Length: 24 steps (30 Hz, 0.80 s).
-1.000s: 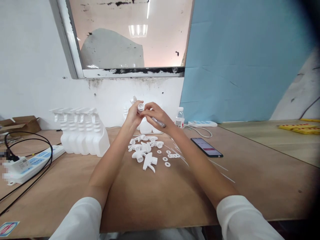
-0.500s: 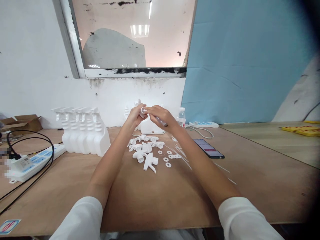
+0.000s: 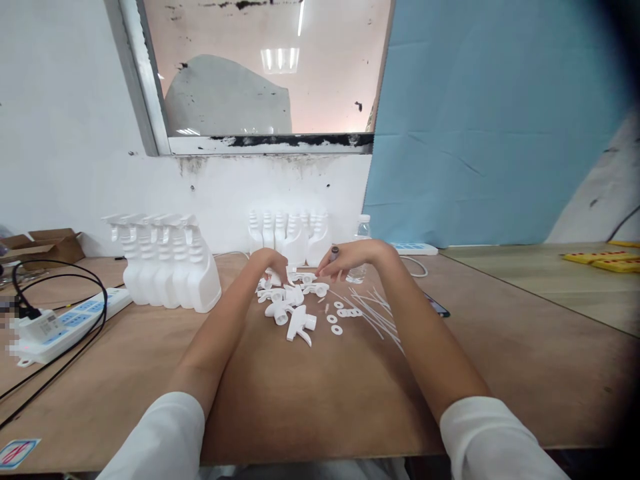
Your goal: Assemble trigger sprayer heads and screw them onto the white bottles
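My left hand (image 3: 269, 261) is down at the far edge of a pile of white spray trigger heads (image 3: 291, 305) on the brown table (image 3: 310, 400). Its fingers curl over one trigger head (image 3: 275, 275). My right hand (image 3: 353, 256) is low beside it and grips a thin grey pen-like tool (image 3: 333, 253), whose end sticks up. Its fingertips reach down to the trigger heads at the pile's right. Small white washers (image 3: 341, 313) and thin white tubes (image 3: 379, 313) lie under my right wrist.
A row of white spray bottles with heads (image 3: 167, 270) stands at the left and headless bottles (image 3: 290, 233) stand by the wall. A water bottle (image 3: 362, 230) and a phone (image 3: 436, 307) are half hidden behind my arm. Power strips (image 3: 65, 328) with black cables and a cardboard box (image 3: 45, 243) are at the left.
Both hands have dropped from chest height, where they held a trigger head together, down to the pile on the table. The headless bottles behind them are now uncovered.
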Each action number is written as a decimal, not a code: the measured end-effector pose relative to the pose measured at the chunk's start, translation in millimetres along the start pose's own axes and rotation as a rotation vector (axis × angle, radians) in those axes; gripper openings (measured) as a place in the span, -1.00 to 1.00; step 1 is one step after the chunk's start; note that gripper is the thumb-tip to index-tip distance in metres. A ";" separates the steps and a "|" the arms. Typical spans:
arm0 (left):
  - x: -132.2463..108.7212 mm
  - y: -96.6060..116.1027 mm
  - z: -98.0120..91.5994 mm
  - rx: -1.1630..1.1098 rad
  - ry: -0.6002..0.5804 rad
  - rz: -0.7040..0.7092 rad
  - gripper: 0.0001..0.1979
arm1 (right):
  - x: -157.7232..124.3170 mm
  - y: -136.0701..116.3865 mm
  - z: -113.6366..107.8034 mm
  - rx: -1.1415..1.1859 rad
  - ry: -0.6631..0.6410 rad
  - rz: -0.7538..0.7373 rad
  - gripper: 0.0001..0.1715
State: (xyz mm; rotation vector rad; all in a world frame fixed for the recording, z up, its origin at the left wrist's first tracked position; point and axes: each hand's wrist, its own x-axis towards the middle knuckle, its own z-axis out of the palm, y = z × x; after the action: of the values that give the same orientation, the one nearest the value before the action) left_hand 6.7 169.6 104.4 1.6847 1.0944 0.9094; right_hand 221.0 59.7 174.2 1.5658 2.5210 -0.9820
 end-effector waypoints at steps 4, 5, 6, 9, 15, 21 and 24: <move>-2.8 -1.8 1.6 0.316 -0.080 -0.178 -0.58 | -2.5 1.6 -2.7 -0.006 -0.008 -0.046 -0.48; -4.4 0.1 1.8 0.372 -0.092 -0.194 -0.58 | -3.6 1.8 -3.3 -0.003 -0.003 -0.048 -0.47; -6.3 2.8 1.7 0.420 -0.100 -0.198 -0.59 | -4.7 2.0 -3.7 0.001 0.002 -0.046 -0.47; -14.8 16.8 -1.6 0.512 -0.087 -0.146 -0.62 | -7.3 2.1 -4.0 0.000 0.033 -0.021 -0.49; -58.1 66.6 -32.6 0.630 0.037 0.116 -0.63 | -12.1 1.6 -4.8 -0.004 0.078 0.014 -0.50; -122.9 97.0 -80.6 1.086 0.482 0.233 -0.52 | -18.8 2.4 -6.4 0.037 0.095 0.000 -0.48; -141.3 96.8 -97.5 1.122 0.656 -0.004 -0.46 | -24.3 -1.6 -6.6 0.032 0.101 0.038 -0.39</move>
State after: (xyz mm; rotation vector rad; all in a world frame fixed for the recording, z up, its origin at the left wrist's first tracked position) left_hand -102.5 46.2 212.4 2.2851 2.3492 0.9236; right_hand 233.9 43.1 188.2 1.7072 2.5421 -0.9673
